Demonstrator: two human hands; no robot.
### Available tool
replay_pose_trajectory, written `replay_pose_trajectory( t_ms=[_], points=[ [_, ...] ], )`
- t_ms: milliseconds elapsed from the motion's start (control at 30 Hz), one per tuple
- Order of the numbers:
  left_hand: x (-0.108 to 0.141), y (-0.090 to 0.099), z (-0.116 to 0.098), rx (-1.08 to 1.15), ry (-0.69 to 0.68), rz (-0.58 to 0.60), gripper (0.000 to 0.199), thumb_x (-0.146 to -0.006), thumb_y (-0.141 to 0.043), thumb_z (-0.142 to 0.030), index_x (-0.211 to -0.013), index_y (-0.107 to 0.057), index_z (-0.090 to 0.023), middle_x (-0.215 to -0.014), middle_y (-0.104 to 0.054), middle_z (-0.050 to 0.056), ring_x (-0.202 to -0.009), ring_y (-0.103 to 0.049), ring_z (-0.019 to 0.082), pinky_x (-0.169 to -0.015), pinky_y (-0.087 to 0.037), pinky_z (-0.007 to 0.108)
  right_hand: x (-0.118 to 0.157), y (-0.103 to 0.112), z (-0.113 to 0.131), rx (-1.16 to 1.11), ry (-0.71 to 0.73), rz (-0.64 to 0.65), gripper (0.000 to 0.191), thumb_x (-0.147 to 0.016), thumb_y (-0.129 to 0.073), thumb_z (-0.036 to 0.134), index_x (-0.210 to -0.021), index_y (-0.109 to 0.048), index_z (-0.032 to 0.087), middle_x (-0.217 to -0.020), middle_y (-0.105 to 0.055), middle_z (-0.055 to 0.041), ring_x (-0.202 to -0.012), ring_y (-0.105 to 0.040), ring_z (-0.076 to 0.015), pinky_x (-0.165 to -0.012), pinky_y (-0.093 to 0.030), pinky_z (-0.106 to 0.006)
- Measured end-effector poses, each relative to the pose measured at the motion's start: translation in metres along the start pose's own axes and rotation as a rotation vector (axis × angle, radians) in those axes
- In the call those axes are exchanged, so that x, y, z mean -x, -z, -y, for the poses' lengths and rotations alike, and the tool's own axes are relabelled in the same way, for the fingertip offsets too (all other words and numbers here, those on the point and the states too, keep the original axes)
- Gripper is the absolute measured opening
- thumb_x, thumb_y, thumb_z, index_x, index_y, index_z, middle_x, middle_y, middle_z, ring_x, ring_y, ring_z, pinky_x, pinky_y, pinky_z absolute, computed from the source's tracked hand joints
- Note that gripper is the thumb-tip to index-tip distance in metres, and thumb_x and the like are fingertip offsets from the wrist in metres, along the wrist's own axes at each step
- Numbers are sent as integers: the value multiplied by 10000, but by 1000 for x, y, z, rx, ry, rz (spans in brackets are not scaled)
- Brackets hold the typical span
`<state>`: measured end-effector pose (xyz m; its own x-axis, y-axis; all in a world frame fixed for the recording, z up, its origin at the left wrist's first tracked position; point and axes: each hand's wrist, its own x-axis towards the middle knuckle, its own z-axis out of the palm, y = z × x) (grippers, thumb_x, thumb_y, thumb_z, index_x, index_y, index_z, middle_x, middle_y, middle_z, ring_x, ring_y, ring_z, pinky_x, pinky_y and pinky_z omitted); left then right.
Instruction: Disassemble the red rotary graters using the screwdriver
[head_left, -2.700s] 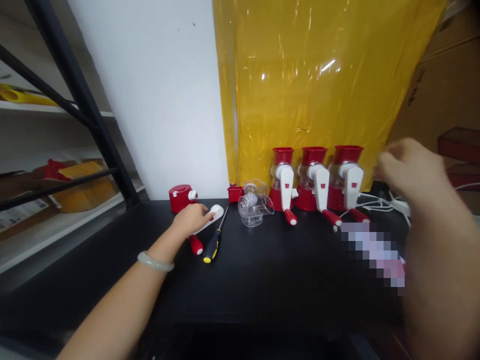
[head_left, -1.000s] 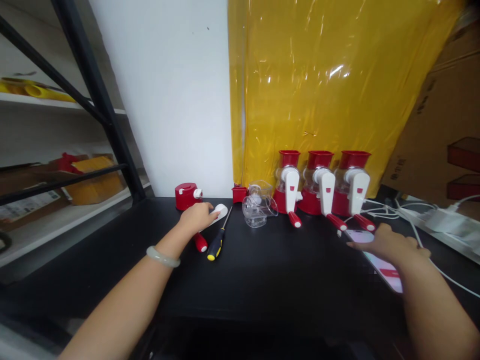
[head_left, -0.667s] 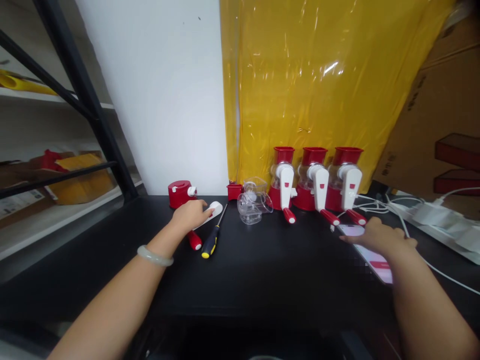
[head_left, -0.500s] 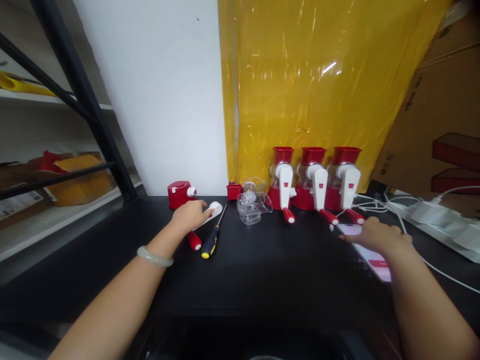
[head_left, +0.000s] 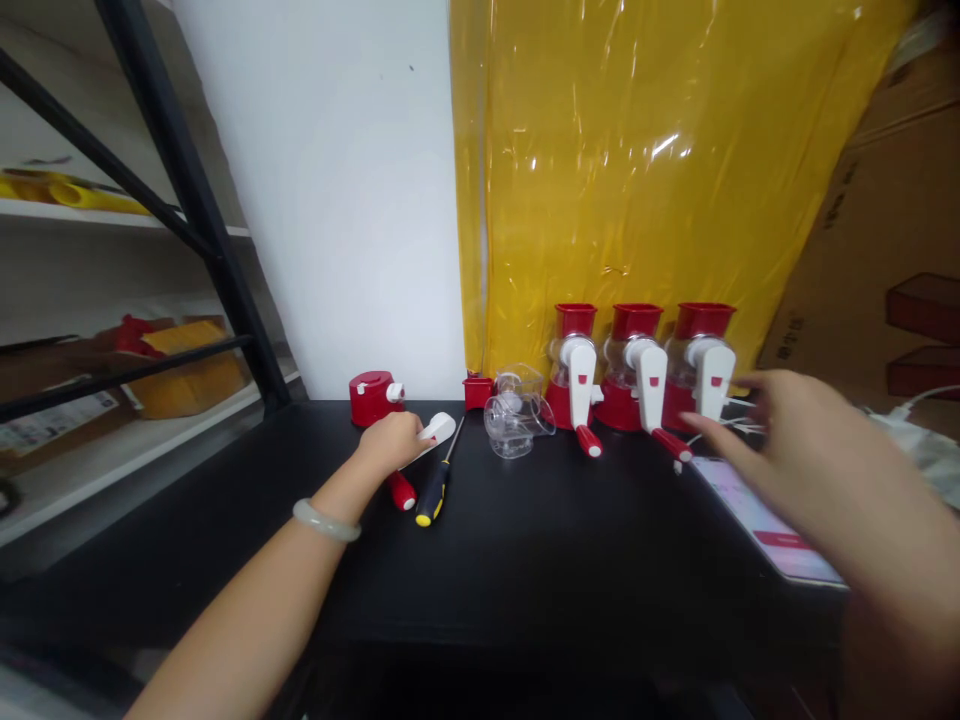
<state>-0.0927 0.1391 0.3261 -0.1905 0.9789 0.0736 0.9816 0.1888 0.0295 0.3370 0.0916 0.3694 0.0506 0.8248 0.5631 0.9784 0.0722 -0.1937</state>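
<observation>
We see white glare on the yellow sheet [head_left: 615, 190]; the black table [head_left: 585, 550] is dim. The right hand [head_left: 799, 450] looks blurred, and the view's edges look stretched.

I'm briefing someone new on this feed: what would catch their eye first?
Probably the big yellow sheet behind the table, with three red-and-white grinders lined up before it. Next, the left hand on a white crank beside the screwdriver, and the blurred right hand near the phone at the right.
</observation>
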Motion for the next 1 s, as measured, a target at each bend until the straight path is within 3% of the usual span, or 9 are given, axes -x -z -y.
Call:
replay_pose_trajectory(
  t_ms=[33,67,167,233,300,433,633,833,1000],
  points=[
    [-1,-1,0,-5,2,1,328,-892,-633,-483,-970,-779,-200,-1032,-794,142,-984,-744,304,-744,-523,315,9,4,29,-108,182,-24,541,-921,-426,676,-1152,-620,227,-1079,-680,-189,-1003,-645,-386,-885,-503,-517],
    [-1,-2,0,-9,4,3,317,-896,-634,-469,-989,-775,-200,-1047,-793,142,-989,-745,302,-747,-524,312,19,4,58,-228,386,44,488,-962,-381,641,-1078,-640,243,-1040,-688,-156,-948,-653,-346,-846,-512,-489],
    [-2,-4,1,-24,-2,5,328,-920,-609,-458,-1027,-757,-186,-1072,-789,155,-998,-745,304,-755,-528,313,49,-20,132,-370,1024,346,458,-1004,-397,600,-1119,-671,252,-988,-705,-107,-899,-656,-274,-765,-523,-391],
    [-1,-4,1,-30,-10,3,337,-936,-589,-454,-1037,-745,-173,-1084,-785,168,-1004,-744,313,-761,-531,323,61,-46,161,-322,1177,407,540,-1000,-414,645,-1306,-631,256,-963,-710,-106,-882,-661,-262,-723,-515,-355],
    [0,-4,1,-35,-14,2,339,-952,-571,-443,-1059,-732,-165,-1096,-779,178,-1012,-742,324,-771,-534,338,64,-69,175,-290,1180,449,689,-950,-413,751,-1427,-568,278,-976,-718,-111,-885,-678,-274,-706,-517,-353],
    [2,-2,-1,-54,-4,-32,355,-982,-526,-418,-1157,-683,-153,-1117,-765,192,-1044,-734,347,-805,-540,376,56,-92,183,-330,1124,553,770,-908,-351,832,-1381,-609,283,-980,-720,-106,-872,-708,-280,-723,-530,-373],
    [6,2,-5,-39,28,-91,372,-1001,-477,-430,-1203,-626,-155,-1100,-757,195,-1026,-732,368,-796,-543,414,58,-100,186,-362,1097,613,665,-944,-389,775,-1249,-644,243,-1028,-713,-110,-902,-715,-282,-743,-533,-377],
    [4,-3,-2,-29,-9,-86,346,-1000,-481,-420,-1172,-632,-160,-1068,-761,188,-1018,-734,345,-807,-535,398,63,-106,190,-406,981,539,624,-980,-507,581,-1481,-461,211,-1148,-703,-149,-981,-705,-320,-780,-549,-423],
    [1,-7,-1,-12,-7,-83,327,-993,-508,-421,-1147,-641,-166,-1062,-758,187,-1004,-734,346,-796,-523,386,63,-106,192,-314,936,511,414,-987,-518,538,-1242,-613,226,-1093,-705,-116,-952,-705,-293,-762,-541,-388]
  ],
)
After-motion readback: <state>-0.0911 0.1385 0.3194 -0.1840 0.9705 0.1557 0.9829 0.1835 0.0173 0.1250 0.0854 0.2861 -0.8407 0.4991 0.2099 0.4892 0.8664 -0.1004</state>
